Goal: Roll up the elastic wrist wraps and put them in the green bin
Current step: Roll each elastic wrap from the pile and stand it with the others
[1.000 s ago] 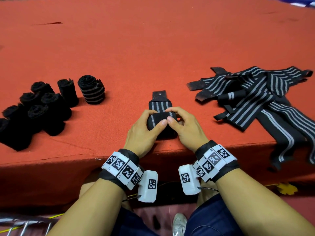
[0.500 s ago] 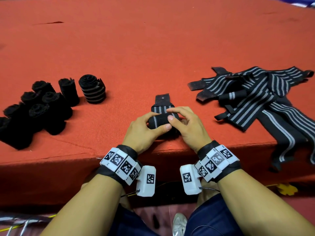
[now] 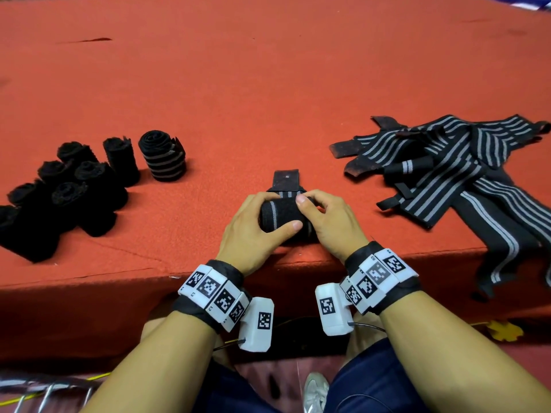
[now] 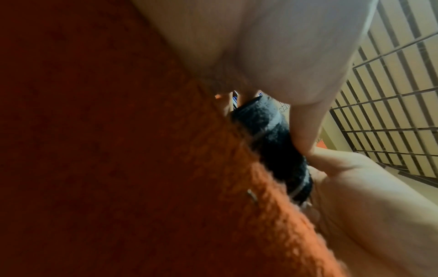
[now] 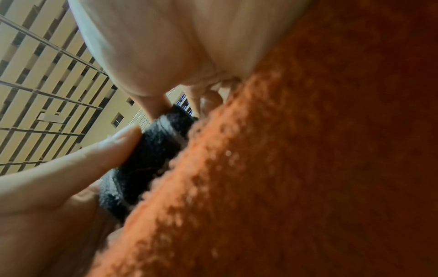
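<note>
The head view is bright and sharp, bending a little at its edges. Both wrist views are dim and blurry, with dark corners, and light comes from the pale wall behind.

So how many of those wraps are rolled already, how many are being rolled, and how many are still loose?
Finished rolls: 8 by the tops that show (1 striped, 7 dark)
Half-rolled wrap, gripped by the left hand and right hand: 1
Loose wraps: tangled, cannot count
Total: 9, plus the loose wraps
</note>
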`<state>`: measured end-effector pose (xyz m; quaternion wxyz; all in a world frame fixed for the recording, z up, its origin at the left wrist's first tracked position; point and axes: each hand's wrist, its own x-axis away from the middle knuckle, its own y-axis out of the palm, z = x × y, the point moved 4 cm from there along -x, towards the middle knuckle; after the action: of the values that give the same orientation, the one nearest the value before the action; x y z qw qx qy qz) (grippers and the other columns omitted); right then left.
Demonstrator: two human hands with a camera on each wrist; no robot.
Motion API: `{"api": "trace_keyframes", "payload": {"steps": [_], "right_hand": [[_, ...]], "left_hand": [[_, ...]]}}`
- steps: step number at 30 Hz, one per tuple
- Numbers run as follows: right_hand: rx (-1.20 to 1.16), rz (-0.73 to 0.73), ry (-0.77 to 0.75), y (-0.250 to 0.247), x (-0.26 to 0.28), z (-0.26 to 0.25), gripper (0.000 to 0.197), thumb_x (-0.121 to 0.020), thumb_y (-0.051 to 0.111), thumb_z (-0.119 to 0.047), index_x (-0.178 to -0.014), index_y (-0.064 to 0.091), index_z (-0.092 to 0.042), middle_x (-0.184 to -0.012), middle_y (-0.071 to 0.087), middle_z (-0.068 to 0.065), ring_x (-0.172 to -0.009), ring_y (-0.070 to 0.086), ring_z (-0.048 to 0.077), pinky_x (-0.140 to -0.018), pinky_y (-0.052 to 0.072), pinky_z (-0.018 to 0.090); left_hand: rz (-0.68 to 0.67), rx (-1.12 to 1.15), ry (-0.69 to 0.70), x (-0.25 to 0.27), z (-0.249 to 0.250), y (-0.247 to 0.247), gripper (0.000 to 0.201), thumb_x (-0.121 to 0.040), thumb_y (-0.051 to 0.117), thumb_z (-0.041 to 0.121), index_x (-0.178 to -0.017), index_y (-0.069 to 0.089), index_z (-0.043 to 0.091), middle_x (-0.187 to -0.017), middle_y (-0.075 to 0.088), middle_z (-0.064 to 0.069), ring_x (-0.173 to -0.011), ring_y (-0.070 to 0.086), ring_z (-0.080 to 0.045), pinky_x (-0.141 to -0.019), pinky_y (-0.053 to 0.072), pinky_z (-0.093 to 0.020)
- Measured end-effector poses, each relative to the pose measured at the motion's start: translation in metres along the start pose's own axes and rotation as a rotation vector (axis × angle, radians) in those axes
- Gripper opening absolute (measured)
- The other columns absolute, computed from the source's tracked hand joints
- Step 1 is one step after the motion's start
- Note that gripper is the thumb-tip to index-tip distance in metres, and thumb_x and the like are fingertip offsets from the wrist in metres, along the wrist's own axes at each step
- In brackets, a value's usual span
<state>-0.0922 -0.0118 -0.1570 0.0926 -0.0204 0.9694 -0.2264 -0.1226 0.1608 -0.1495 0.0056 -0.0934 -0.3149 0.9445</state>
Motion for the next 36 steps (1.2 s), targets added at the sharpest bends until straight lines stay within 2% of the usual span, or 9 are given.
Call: {"api": "trace_keyframes", "payload": {"steps": [4,9,15,19,21,25,27,29,36], "right_hand": [[-0.017,-0.010,-0.012,0.001,0.004,-0.001,0.031,-0.096,0.056,-0.048,-0.104,0.072,-0.022,-0.104,0.070,-0.005,-0.097,0.066,0.015,-0.091,0.053,0.046],[-0.241,-0.120,-0.069,0.002,0.006,0.001,0.049,-0.087,0.064,-0.042,-0.134,0.056,-0.031,-0.124,0.067,-0.002,-0.106,0.069,0.018,-0.094,0.056,0.043],[-0.184,-0.085,-0.079,0.002,0.004,-0.002,0.031,-0.093,0.058,-0.042,-0.119,0.066,-0.028,-0.110,0.073,-0.006,-0.103,0.069,0.012,-0.092,0.056,0.040],[-0.090,-0.002,-0.055,0.003,0.004,-0.001,0.032,-0.092,0.051,-0.052,-0.102,0.071,-0.029,-0.093,0.075,-0.007,-0.091,0.070,0.011,-0.088,0.055,0.046],[-0.064,0.018,-0.039,0.003,0.005,-0.003,0.036,-0.092,0.050,-0.057,-0.098,0.072,-0.030,-0.087,0.075,-0.007,-0.085,0.070,0.011,-0.084,0.055,0.045],[-0.082,0.009,-0.053,0.002,0.008,-0.003,0.041,-0.085,0.057,-0.062,-0.112,0.069,-0.033,-0.105,0.071,-0.008,-0.090,0.070,0.016,-0.087,0.056,0.047],[-0.160,-0.032,-0.072,0.002,0.009,-0.003,0.048,-0.081,0.065,-0.056,-0.123,0.065,-0.032,-0.118,0.063,-0.003,-0.096,0.069,0.025,-0.089,0.056,0.050],[-0.187,-0.071,-0.095,0.003,0.008,-0.001,0.048,-0.081,0.068,-0.049,-0.125,0.064,-0.032,-0.122,0.061,-0.001,-0.106,0.068,0.021,-0.095,0.054,0.050],[-0.074,0.006,-0.059,0.004,0.004,0.001,0.045,-0.083,0.055,-0.062,-0.116,0.065,-0.033,-0.107,0.072,-0.010,-0.102,0.067,0.010,-0.095,0.053,0.044]], "left_hand": [[0.002,0.050,-0.067,-0.002,-0.004,-0.001,0.037,-0.084,0.071,0.059,-0.113,0.061,0.038,-0.097,0.071,0.016,-0.091,0.066,0.001,-0.082,0.051,-0.029],[0.029,0.105,-0.101,-0.008,-0.003,-0.002,0.027,-0.090,0.064,0.060,-0.103,0.063,0.036,-0.087,0.072,0.015,-0.081,0.066,0.003,-0.076,0.051,-0.027],[0.037,0.018,-0.107,-0.004,-0.003,0.001,0.041,-0.090,0.050,0.072,-0.110,0.057,0.037,-0.092,0.070,0.013,-0.087,0.068,-0.010,-0.085,0.055,-0.043],[0.015,-0.043,-0.031,0.000,0.002,0.003,0.056,-0.080,0.043,0.078,-0.124,0.047,0.045,-0.118,0.064,0.019,-0.101,0.063,-0.007,-0.086,0.049,-0.035],[-0.003,-0.015,-0.023,0.000,0.001,0.001,0.051,-0.081,0.045,0.076,-0.122,0.049,0.047,-0.114,0.065,0.021,-0.100,0.064,-0.005,-0.085,0.050,-0.034],[0.009,0.015,-0.067,-0.006,-0.002,-0.002,0.027,-0.096,0.053,0.061,-0.110,0.064,0.041,-0.095,0.072,0.018,-0.092,0.067,-0.003,-0.085,0.053,-0.035],[0.022,0.003,-0.091,-0.011,-0.002,-0.001,0.029,-0.097,0.051,0.060,-0.107,0.066,0.038,-0.092,0.072,0.016,-0.091,0.068,-0.007,-0.084,0.053,-0.035],[0.017,-0.009,-0.106,-0.014,-0.002,0.000,0.030,-0.098,0.049,0.061,-0.106,0.066,0.037,-0.091,0.072,0.014,-0.090,0.067,-0.010,-0.086,0.053,-0.039],[0.014,-0.102,-0.026,-0.001,0.001,0.006,0.043,-0.094,0.052,0.063,-0.132,0.046,0.043,-0.122,0.054,0.015,-0.107,0.058,-0.012,-0.090,0.046,-0.038]]}}
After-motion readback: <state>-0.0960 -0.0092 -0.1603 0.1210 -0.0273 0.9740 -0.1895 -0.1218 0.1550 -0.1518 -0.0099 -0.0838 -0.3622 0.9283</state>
